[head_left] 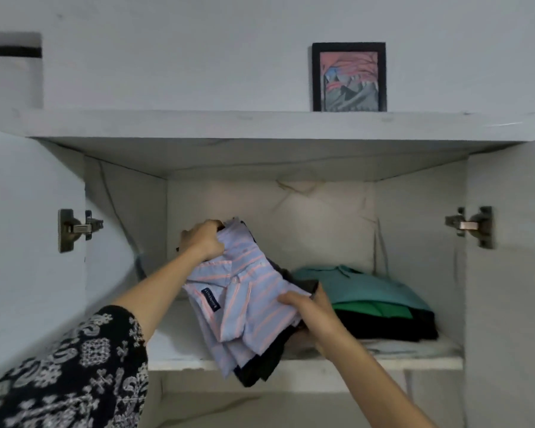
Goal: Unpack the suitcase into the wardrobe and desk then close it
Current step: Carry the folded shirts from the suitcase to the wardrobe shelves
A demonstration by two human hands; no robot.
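Note:
I hold a folded bundle of clothes over the front edge of the wardrobe shelf [179, 344]. On top is a light blue shirt with pink stripes [247, 291], and dark garments [260, 369] hang beneath it. My left hand [203, 240] grips the bundle's far upper end. My right hand [309, 307] grips its right side from below. The bundle is tilted, its lower end past the shelf's edge. The suitcase is not in view.
A stack of folded clothes [371, 298], teal on top, green and black below, lies on the shelf's right half. Both wardrobe doors stand open, with hinges at left [74, 228] and right [470, 225]. A framed picture [349, 77] stands on the ledge above.

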